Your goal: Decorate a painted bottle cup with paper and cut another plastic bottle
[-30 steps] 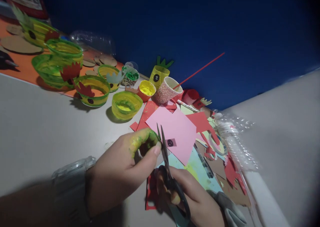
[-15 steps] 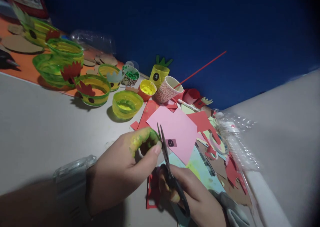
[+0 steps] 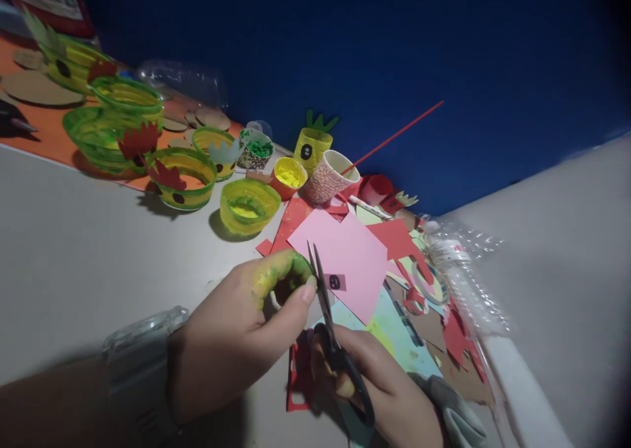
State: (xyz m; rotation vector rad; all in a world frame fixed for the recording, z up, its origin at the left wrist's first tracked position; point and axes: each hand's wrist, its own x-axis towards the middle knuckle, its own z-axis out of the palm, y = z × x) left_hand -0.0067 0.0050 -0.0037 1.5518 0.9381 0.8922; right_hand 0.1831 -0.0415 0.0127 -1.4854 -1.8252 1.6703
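Observation:
My left hand (image 3: 246,333), smeared with yellow-green paint on the forefinger, pinches something small against the scissor blades; what it holds is hidden behind the fingers. My right hand (image 3: 384,389) grips black-handled scissors (image 3: 330,330), blades pointing up and nearly together. Just beyond the blades lies a pink paper sheet (image 3: 352,254) with a small pink scrap bearing a black dot (image 3: 336,282). A red paper cut-out (image 3: 297,385) lies under my hands.
Green-and-yellow painted plastic bowls (image 3: 246,205) with red paper crests stand at left on orange paper. Paint cups, a yellow pineapple-like roll (image 3: 309,147) and a patterned cup with a red stick (image 3: 328,175) stand by the blue wall. Paper scraps and clear plastic wrap (image 3: 463,277) clutter the right.
Both hands and the scissors stay nearly in place; the blades have shifted slightly up and left and look a little closer together.

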